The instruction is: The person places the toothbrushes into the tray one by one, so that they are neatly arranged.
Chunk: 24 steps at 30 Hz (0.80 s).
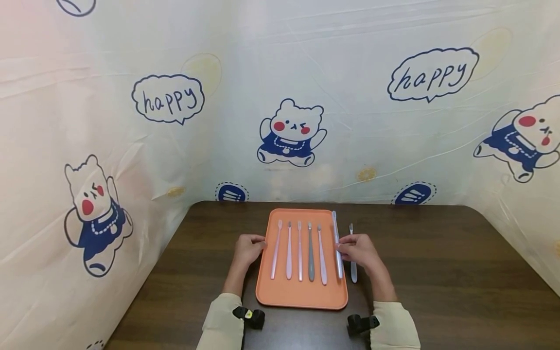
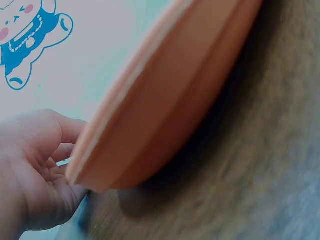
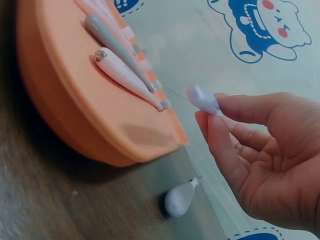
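Several pink toothbrushes (image 1: 274,262) and a grey toothbrush (image 1: 311,257) lie side by side, lengthwise, in an orange tray (image 1: 302,297). My left hand (image 1: 248,249) holds the tray's left rim; in the left wrist view the fingers partly pass behind the rim. Between thumb and fingers, my right hand (image 1: 359,250) pinches a pale lavender toothbrush (image 1: 336,233). It is held over the tray's right side, roughly parallel to the others, and the right wrist view shows it raised above the tray. A greyish-white toothbrush (image 1: 353,270) lies on the table, beneath and beside the right hand.
The dark wooden table (image 1: 437,272) extends on both sides of the tray. A printed curtain (image 1: 350,97) with bears hangs behind and along the sides. Black wrist cameras (image 1: 255,319) are strapped over both sleeves.
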{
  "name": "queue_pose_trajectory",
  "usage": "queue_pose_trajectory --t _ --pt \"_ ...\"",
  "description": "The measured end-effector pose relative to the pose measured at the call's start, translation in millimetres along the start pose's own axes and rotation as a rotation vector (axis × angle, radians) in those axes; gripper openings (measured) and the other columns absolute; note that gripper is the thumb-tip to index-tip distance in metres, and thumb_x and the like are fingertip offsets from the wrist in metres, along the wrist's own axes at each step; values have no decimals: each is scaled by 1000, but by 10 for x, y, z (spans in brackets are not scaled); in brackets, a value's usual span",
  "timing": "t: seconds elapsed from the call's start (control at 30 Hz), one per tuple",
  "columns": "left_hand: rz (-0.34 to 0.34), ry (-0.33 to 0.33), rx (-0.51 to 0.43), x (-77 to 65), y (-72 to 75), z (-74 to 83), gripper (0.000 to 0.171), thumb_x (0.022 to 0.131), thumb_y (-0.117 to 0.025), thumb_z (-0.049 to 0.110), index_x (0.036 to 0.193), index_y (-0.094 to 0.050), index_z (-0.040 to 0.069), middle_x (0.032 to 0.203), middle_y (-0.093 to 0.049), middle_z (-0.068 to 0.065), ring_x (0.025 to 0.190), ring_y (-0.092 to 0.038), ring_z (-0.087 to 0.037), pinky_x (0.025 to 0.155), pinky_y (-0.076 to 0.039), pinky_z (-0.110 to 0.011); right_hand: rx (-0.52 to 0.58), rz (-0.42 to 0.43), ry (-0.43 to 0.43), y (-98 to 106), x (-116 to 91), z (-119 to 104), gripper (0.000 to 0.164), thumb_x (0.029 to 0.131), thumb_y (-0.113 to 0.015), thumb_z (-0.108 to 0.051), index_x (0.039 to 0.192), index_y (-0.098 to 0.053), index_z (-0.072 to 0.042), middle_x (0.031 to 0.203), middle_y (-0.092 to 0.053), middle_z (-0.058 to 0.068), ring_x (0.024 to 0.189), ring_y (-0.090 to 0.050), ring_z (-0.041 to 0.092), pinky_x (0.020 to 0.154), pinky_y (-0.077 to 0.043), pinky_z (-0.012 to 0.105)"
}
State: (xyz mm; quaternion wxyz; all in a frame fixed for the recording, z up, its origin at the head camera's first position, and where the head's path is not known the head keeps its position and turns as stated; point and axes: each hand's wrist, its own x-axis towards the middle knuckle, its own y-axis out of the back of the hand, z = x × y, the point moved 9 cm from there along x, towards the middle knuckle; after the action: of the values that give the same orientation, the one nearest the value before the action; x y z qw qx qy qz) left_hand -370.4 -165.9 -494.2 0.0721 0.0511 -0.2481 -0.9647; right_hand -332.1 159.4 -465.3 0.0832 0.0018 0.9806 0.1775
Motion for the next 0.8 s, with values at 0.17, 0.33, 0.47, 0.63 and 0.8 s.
queue_pose_trajectory --t 0.17,0.33,0.47,0.63,0.8 --pt "0 4 -4 4 2 -4 21 88 -66 15 102 -76 3 105 -73 -15 88 -66 -20 70 -55 -30 -2 6 5 -18 25 23 28 87 -66 -6 110 -65 11 94 -73 17 70 -66 10 68 -59 29" --pt "-4 -2 -10 18 -5 -18 21 88 -66 15 102 -76 3 104 -73 -15 87 -67 -20 69 -55 -30 -14 10 -9 -33 40 42 28 87 -67 -6 110 -65 11 95 -73 19 71 -66 10 66 -59 28" --pt "-12 -18 -16 13 -8 -7 22 87 -65 13 103 -75 2 100 -74 -16 81 -68 -17 67 -55 -29 -16 -1 -17 -52 35 36 30 88 -66 -6 112 -64 12 99 -72 23 74 -68 12 67 -59 29" --pt "-17 -30 -16 14 -7 1 22 87 -65 12 103 -75 1 97 -74 -17 76 -67 -15 66 -54 -29 -38 3 -27 -70 22 32 29 88 -67 -6 111 -66 10 99 -73 22 75 -69 12 68 -60 30" --pt "-16 -29 -20 17 -7 -2 22 86 -65 12 102 -75 1 98 -74 -17 78 -67 -16 66 -54 -29 -65 20 -29 -83 30 37 26 87 -67 -7 109 -68 8 97 -73 19 72 -68 11 66 -59 29"
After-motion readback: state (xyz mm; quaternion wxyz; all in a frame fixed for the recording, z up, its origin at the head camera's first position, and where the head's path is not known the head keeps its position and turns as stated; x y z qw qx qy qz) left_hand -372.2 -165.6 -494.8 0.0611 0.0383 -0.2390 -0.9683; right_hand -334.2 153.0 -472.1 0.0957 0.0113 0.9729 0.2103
